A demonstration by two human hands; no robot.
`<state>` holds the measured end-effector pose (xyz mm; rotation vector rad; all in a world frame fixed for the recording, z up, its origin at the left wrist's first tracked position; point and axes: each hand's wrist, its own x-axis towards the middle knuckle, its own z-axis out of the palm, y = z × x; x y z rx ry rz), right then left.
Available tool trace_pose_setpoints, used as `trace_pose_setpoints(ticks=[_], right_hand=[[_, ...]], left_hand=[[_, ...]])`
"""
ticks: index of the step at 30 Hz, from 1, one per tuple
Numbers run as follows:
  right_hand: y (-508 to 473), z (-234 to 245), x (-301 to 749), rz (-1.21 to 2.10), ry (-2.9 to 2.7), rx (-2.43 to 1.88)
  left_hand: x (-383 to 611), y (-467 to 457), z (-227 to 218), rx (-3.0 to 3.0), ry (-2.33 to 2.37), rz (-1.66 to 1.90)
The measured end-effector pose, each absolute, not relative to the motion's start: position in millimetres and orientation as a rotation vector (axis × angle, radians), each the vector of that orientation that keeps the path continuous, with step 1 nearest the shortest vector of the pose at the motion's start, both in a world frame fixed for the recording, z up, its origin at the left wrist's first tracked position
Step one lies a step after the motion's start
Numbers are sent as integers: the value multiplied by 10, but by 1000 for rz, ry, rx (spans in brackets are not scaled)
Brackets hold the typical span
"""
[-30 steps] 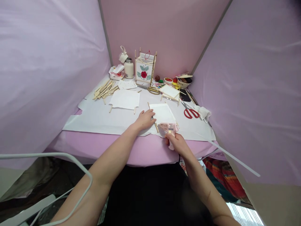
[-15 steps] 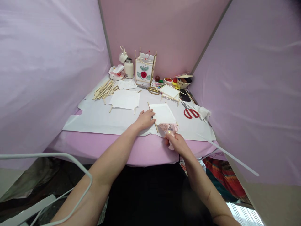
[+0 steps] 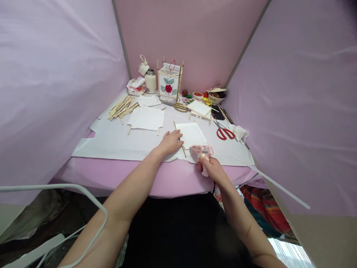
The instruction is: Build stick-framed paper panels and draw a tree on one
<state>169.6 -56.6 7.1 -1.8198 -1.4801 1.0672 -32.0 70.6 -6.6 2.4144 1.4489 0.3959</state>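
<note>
My right hand [image 3: 210, 166] is wrapped round the grip of a pink glue gun [image 3: 203, 149], its nozzle pointing left over the near edge of a white panel [image 3: 190, 134]. Thin wooden sticks run along the panel's sides. My left hand [image 3: 171, 142] lies flat with its fingers stretched onto the left stick [image 3: 184, 151] and the panel's left edge. Farther left lies a second white panel [image 3: 146, 118] with stick ends poking out. Whether the nozzle touches the paper I cannot tell.
Loose wooden sticks [image 3: 122, 107] are heaped at the left. A lantern-like frame with a red flower [image 3: 169, 87] stands at the back beside a cream bottle [image 3: 151, 82]. Red-handled scissors [image 3: 225, 133], gold-handled scissors [image 3: 180, 107] and a black phone [image 3: 217, 112] lie about.
The glue gun in my right hand has shifted slightly to the right. My left hand stays on the panel's left edge. The whole view has moved a little.
</note>
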Motion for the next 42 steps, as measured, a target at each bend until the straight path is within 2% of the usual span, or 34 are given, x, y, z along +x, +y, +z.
trace_pose_setpoints(ticks=[42], right_hand=[[-534,94,1977,1014,-1301,-1883]], left_hand=[[-326,699,-29,2413,1448,383]])
